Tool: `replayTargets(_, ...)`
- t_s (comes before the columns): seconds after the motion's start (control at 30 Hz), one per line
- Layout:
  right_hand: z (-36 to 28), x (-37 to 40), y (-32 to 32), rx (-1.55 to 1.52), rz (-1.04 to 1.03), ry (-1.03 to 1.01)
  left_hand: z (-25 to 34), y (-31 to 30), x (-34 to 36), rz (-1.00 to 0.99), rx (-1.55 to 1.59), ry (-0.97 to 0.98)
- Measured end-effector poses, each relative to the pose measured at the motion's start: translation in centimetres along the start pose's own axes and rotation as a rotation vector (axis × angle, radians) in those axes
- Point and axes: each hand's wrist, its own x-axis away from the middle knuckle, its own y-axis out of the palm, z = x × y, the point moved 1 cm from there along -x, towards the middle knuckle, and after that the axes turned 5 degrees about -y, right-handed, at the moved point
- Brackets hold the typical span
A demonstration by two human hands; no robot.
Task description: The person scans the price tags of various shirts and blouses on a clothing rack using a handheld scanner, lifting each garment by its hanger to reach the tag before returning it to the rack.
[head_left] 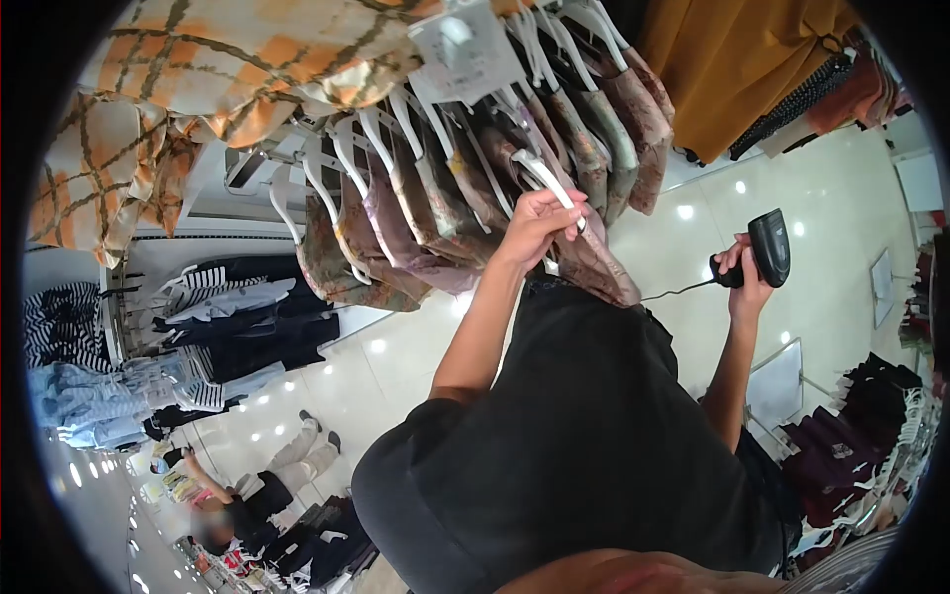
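Note:
My left hand (539, 226) is closed around a white hanger (554, 183) at the front of a clothes rack. From that hanger hangs a patterned pinkish-brown garment (604, 265), close against my body. My right hand (744, 277) grips the handle of a black barcode scanner (770, 247), held out to the right over the floor. A thin dark cord (678, 291) runs from the scanner's handle toward my black shirt. Beside my left hand hang several floral garments (426, 223) on white hangers.
An orange plaid garment (247, 49) hangs at the upper left, and a mustard one (737, 69) at the upper right. Dark and striped clothes (247, 307) hang on the left. Another person (257, 495) stands at the lower left. Dark red clothes (836, 450) fill a rack at the right.

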Motion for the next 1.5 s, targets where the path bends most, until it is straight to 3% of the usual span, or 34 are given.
replayTargets(0.23, -1.1, 1.1, -4.1, 0.001, -0.053, -0.039, 0.5, 4.3, -1.1, -0.033, 0.083, 0.296)
replayTargets(0.4, -1.7, 1.8, -7.8, -0.049, -0.071, -0.065, 2.2, 10.3, -2.1, -0.057, 0.074, 0.341)
replayTargets(0.47, -1.9, 2.1, -9.0, -0.034, -0.073, -0.065, 2.8, 12.8, -2.6, -0.071, -0.082, 0.397)
replayTargets(0.7, -2.7, 3.2, -12.5, 0.003, -0.033, -0.1, 4.1, 20.4, -5.1, 0.104, -0.175, 0.526)
replayTargets(0.9, -3.0, 4.7, -14.4, -0.002, 0.044, -0.124, 5.0, 22.0, -5.8, 0.071, -0.208, 0.665)
replayTargets(0.93, -3.1, 4.9, -14.6, 0.001, 0.052, -0.128, 5.2, 22.3, -5.8, 0.172, -0.292, 0.606)
replayTargets(1.1, -3.5, 5.2, -15.3, -0.051, 0.102, -0.136, 5.8, 22.3, -5.4, 0.297, -0.328, 0.667)
replayTargets(1.3, -2.8, 4.4, -15.6, -0.061, 0.048, -0.086, 4.8, 21.0, -3.8, 0.212, -0.373, 0.811)
replayTargets(1.5, -2.8, 0.8, -15.2, -0.016, -0.032, -0.04, 5.3, 20.1, -0.2, 0.283, -0.442, 0.727)
